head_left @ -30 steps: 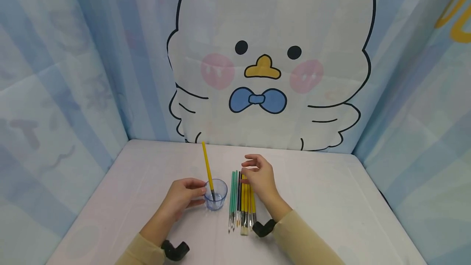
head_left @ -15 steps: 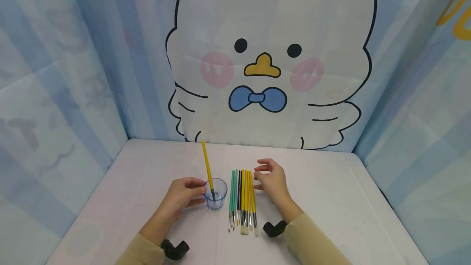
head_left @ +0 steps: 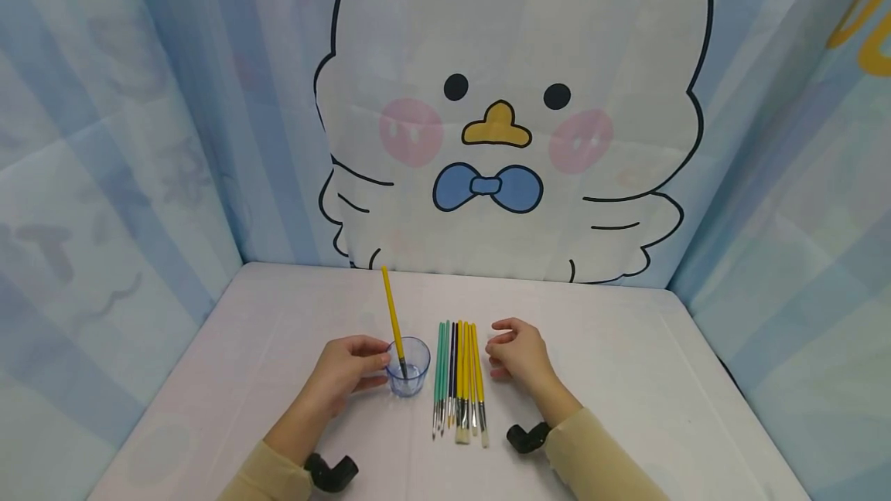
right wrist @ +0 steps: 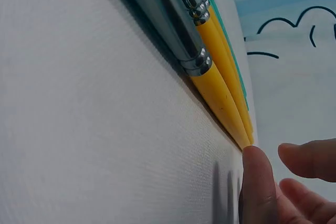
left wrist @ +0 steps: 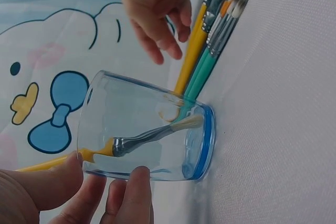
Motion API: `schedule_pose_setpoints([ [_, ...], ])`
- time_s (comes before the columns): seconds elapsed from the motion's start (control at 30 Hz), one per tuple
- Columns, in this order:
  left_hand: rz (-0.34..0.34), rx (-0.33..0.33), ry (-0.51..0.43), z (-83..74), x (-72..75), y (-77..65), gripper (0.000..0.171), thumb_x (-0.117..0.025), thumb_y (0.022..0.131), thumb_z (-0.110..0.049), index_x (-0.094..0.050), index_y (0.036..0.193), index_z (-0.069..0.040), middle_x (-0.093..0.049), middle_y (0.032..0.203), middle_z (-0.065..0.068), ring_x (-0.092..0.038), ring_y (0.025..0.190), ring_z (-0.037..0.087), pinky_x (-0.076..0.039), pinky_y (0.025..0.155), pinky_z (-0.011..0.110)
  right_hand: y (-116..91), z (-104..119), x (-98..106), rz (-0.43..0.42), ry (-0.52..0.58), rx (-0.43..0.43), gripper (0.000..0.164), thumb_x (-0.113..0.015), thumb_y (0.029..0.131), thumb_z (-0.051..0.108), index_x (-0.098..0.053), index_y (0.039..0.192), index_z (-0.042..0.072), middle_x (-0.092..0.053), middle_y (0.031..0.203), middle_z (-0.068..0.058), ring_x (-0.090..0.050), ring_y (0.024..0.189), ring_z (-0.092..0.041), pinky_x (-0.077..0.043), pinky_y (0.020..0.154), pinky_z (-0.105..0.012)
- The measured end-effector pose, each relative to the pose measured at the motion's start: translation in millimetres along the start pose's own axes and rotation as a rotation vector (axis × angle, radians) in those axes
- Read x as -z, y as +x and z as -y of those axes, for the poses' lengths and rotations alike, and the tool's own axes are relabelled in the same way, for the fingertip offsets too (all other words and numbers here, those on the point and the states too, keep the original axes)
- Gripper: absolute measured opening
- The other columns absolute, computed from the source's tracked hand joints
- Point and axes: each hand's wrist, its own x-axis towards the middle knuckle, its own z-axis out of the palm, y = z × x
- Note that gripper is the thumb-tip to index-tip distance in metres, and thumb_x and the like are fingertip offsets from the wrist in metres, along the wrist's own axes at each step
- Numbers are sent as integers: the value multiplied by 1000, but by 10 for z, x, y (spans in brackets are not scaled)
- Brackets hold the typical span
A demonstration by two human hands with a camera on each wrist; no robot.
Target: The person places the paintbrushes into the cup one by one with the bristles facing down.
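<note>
My left hand [head_left: 341, 368] holds the side of a clear bluish cup [head_left: 418, 377], which stands on the table. In the left wrist view, the thumb is at the rim and the fingertips lie against the wall. A yellow-handled paintbrush [head_left: 392, 311] leans in the cup, its pale bristles [left wrist: 187, 123] down near the base. To the cup's right lies a row of paintbrushes with green [head_left: 441, 362], dark [head_left: 452, 362] and yellow handles [head_left: 465, 362], bristles toward me. My right hand [head_left: 525, 354] is just right of this row, fingers loosely bent, holding nothing.
The brushes lie on a white table [head_left: 626, 393] with a wall sheet [head_left: 501, 246] behind it, printed with a cartoon bird. Blue striped curtains [head_left: 104, 176] hang at both sides. A black wrist mount [head_left: 332, 474] sits at each cuff.
My right hand has moved from over the brushes to their right side and slightly toward me, and the rightmost yellow brush now shows fully. My left hand and the cup have stayed in place.
</note>
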Motion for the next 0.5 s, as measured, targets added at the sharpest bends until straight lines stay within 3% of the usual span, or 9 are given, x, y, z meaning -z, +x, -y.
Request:
schedule_pose_setpoints([
  [0.5,1,10,1,0,1,-6,26,-78,99,-10,-76,123,-2,-73,119,17,-76,98,22,-70,84,37,-40,15,-109,37,-133,-23,43,-84,88,6,-69,128,9,-71,94,-9,-66,63,-19,-63,53,-28],
])
